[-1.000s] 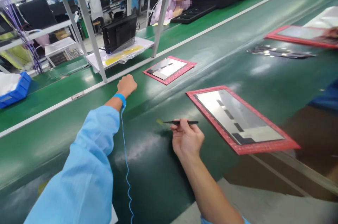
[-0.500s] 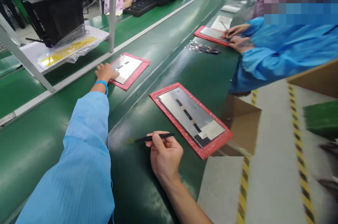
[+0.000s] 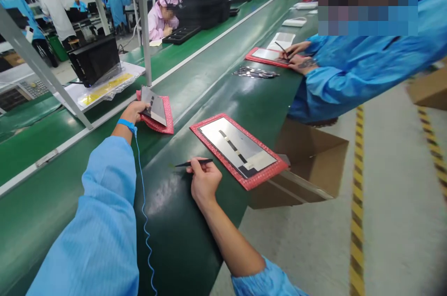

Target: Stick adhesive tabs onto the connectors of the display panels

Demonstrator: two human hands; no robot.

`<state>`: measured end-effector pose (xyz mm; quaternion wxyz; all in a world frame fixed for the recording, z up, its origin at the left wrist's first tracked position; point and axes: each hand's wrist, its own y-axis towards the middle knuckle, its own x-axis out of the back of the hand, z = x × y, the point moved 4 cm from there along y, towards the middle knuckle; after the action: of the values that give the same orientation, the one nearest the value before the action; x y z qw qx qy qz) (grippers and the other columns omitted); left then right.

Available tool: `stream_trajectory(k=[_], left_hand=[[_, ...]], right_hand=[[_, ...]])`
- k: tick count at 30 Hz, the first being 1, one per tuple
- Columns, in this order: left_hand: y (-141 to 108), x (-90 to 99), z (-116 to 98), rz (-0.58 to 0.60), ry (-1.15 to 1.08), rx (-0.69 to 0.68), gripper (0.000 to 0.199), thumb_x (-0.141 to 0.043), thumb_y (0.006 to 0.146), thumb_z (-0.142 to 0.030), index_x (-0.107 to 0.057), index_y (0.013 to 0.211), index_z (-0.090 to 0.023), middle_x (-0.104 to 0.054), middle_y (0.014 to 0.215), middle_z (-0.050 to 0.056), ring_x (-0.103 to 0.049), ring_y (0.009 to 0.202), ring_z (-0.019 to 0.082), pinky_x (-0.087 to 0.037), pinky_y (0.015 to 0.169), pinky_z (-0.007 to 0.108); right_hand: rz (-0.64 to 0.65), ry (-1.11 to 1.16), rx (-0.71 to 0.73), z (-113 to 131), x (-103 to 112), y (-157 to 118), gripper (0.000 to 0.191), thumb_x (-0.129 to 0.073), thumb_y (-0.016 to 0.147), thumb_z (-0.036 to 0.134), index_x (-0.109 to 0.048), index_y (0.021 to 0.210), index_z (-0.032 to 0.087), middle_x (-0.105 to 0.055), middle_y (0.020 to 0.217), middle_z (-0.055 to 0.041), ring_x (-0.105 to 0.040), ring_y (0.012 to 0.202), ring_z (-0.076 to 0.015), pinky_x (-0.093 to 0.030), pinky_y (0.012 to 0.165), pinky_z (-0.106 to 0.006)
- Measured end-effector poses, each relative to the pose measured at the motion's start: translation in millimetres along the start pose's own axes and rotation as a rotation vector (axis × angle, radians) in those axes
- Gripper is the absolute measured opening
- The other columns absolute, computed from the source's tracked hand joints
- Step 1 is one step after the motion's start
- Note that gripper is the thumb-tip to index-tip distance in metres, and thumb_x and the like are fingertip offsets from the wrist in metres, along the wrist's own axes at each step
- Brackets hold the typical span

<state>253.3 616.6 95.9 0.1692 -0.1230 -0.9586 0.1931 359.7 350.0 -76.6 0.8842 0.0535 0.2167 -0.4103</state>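
Note:
My left hand (image 3: 134,112), with a blue wrist strap and cord, grips the left edge of a silver panel (image 3: 157,107) and the red bubble-wrap sheet (image 3: 168,114) beneath it. Both are tilted, lifted at the left side. A black pen-like tool (image 3: 200,162) is pinched in my right hand (image 3: 206,179), just above the green table (image 3: 167,221). To the right of it, a larger silver panel (image 3: 226,133) with a dark strip lies on another red bubble-wrap sheet (image 3: 251,182), near the table's right edge.
A person in blue (image 3: 349,77) works at the right over a panel on red wrap. Thin metallic strips (image 3: 256,72) lie nearby. An open cardboard box (image 3: 314,161) stands below the table edge. A metal frame (image 3: 145,30) and black monitor (image 3: 94,61) are at the left.
My left hand has closed on the far panel and its red wrap, and their left side has risen from the table. My right hand still holds the black tool. The camera view has shifted.

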Motion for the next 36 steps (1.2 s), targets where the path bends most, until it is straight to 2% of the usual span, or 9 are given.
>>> stream_trajectory(k=[4, 7, 11, 16, 19, 23, 29, 32, 36], left_hand=[[-88.5, 34.0, -6.4, -0.033, -0.210, -0.088, 0.044, -0.072, 0.104, -0.044, -0.065, 0.138, -0.017, -0.067, 0.137, 0.012, -0.070, 0.118, 0.025, -0.063, 0.099, 0.047], [-174.1, 66.5, 17.9, -0.078, -0.354, -0.178, 0.034, -0.070, 0.105, -0.036, -0.067, 0.131, -0.015, -0.072, 0.128, 0.011, -0.072, 0.110, 0.023, -0.065, 0.096, 0.043], [-302.0, 93.1, 105.2, -0.156, -0.471, -0.193, 0.017, -0.064, 0.102, -0.016, -0.073, 0.115, -0.010, -0.079, 0.100, 0.009, -0.077, 0.096, 0.022, -0.065, 0.095, 0.040], [-419.5, 76.9, 237.0, -0.250, -0.517, -0.035, 0.021, -0.069, 0.096, -0.019, -0.074, 0.115, -0.010, -0.082, 0.096, 0.012, -0.079, 0.088, 0.024, -0.066, 0.093, 0.044], [-445.1, 59.7, 290.9, -0.273, -0.502, 0.012, 0.024, -0.063, 0.101, -0.021, -0.071, 0.121, -0.009, -0.081, 0.106, 0.014, -0.079, 0.092, 0.023, -0.065, 0.095, 0.045], [-444.0, 49.4, 322.0, -0.255, -0.359, 0.008, 0.030, -0.067, 0.106, -0.038, -0.070, 0.125, -0.014, -0.076, 0.121, 0.010, -0.075, 0.109, 0.022, -0.063, 0.100, 0.045], [-434.7, 71.0, 333.4, -0.181, 0.061, 0.089, 0.030, -0.070, 0.104, -0.047, -0.071, 0.106, -0.017, -0.073, 0.105, 0.004, -0.069, 0.091, 0.017, -0.061, 0.086, 0.036], [-433.9, 77.4, 328.6, -0.185, 0.227, 0.090, 0.023, -0.076, 0.098, -0.036, -0.069, 0.086, -0.018, -0.070, 0.084, 0.003, -0.069, 0.082, 0.019, -0.056, 0.083, 0.036], [-441.3, 70.4, 315.3, -0.242, 0.449, 0.075, 0.024, -0.073, 0.091, -0.019, -0.061, 0.070, -0.022, -0.062, 0.067, 0.004, -0.069, 0.080, 0.028, -0.050, 0.086, 0.042]], right_hand=[[-0.020, 0.002, -0.031, -0.2, -9.0, 7.3, 0.034, -0.072, 0.105, 0.041, -0.068, 0.128, 0.016, -0.070, 0.123, -0.0087, -0.072, 0.103, -0.0207, -0.065, 0.088, -0.040], [-0.032, 0.009, -0.041, 6.7, -12.9, 13.1, 0.036, -0.072, 0.105, 0.041, -0.067, 0.131, 0.016, -0.070, 0.127, -0.0096, -0.072, 0.107, -0.0223, -0.065, 0.092, -0.042], [-0.054, 0.022, -0.083, 16.2, -6.3, 11.0, 0.037, -0.072, 0.105, 0.041, -0.067, 0.132, 0.016, -0.069, 0.128, -0.0099, -0.072, 0.108, -0.0227, -0.065, 0.092, -0.042], [-0.068, 0.083, -0.136, 11.8, 5.0, -0.6, 0.028, -0.065, 0.109, 0.040, -0.069, 0.130, 0.022, -0.067, 0.135, -0.0104, -0.070, 0.114, -0.0216, -0.064, 0.097, -0.040], [-0.031, 0.084, -0.129, 12.2, 13.1, -11.7, 0.029, -0.064, 0.110, 0.040, -0.068, 0.131, 0.020, -0.068, 0.134, -0.0105, -0.070, 0.112, -0.0217, -0.064, 0.096, -0.041], [-0.006, 0.050, -0.121, 18.8, 22.7, -33.1, 0.031, -0.059, 0.112, 0.040, -0.067, 0.132, 0.018, -0.068, 0.132, -0.0102, -0.071, 0.112, -0.0218, -0.064, 0.095, -0.041], [0.162, -0.009, -0.159, 34.3, 23.1, -101.9, 0.016, -0.070, 0.106, 0.031, -0.069, 0.107, 0.015, -0.071, 0.096, -0.0027, -0.069, 0.078, -0.0136, -0.062, 0.069, -0.027], [0.345, -0.036, -0.195, 48.3, 18.7, -150.8, 0.017, -0.068, 0.104, 0.023, -0.069, 0.087, 0.020, -0.073, 0.080, -0.0027, -0.072, 0.070, -0.0156, -0.062, 0.064, -0.028], [0.622, -0.096, -0.273, 61.9, 10.0, -199.0, 0.016, -0.085, 0.092, 0.026, -0.071, 0.087, 0.020, -0.076, 0.077, -0.0044, -0.075, 0.066, -0.0164, -0.066, 0.064, -0.029]])
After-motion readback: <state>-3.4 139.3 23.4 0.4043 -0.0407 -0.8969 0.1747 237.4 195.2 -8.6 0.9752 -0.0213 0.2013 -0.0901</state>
